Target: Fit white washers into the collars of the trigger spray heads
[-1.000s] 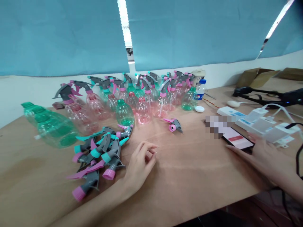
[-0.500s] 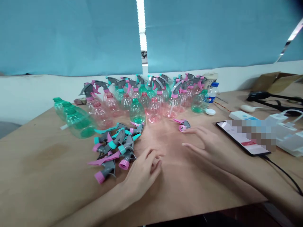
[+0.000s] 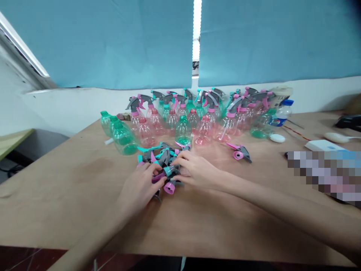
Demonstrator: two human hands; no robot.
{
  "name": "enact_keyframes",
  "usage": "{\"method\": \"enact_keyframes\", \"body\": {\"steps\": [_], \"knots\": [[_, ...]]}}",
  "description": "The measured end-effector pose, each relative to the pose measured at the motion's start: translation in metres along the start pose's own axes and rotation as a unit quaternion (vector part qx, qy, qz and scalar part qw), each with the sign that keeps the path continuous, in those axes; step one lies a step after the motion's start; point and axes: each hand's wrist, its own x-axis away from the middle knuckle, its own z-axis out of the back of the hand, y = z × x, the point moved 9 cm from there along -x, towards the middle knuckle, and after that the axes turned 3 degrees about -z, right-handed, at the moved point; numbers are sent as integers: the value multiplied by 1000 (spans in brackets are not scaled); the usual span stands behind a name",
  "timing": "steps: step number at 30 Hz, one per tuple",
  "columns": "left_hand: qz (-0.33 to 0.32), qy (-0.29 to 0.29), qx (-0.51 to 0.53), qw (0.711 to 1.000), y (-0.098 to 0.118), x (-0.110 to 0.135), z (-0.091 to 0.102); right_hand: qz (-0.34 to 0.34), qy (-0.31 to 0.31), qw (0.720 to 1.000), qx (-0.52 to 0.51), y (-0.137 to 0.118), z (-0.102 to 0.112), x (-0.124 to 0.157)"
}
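Both my hands are at a pile of trigger spray heads [image 3: 161,155], grey with teal or pink collars and levers. My left hand [image 3: 141,183] is closed at the pile's near left side, its thumb and fingers around a spray head with a pink lever [image 3: 158,177], mostly hidden by the hand. From the right, my right hand [image 3: 199,171] has thumb and fingers on either side of a grey spray head with a teal collar [image 3: 167,171]. Just below lies a pink collar [image 3: 169,188]. A lone pink-and-grey spray head [image 3: 239,153] rests farther right on the table.
Behind the pile stand several pink and green bottles, among them an uncapped green bottle [image 3: 183,131] and an uncapped pink bottle [image 3: 205,132]. Green bottles [image 3: 124,140] lie at left. A blue-capped drink bottle [image 3: 282,113] and a white round lid [image 3: 277,138] are at right.
My right hand has crossed left from beside the lone spray head to the pile. My left hand has moved onto the pile and closed on a spray head. The view has turned left.
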Motion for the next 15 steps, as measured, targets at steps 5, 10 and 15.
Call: {"method": "enact_keyframes", "body": {"steps": [5,10,15], "knots": [[-17,-47,-116,992,18,-4,-10,-26,-24,999,-12,12,-15,-14],[-52,-24,-67,996,28,-2,-15,-11,-25,1000,-15,12,-11,-4],[-69,-21,38,997,47,-1,-18,-58,-10,998,-11,15,15,15]]}}
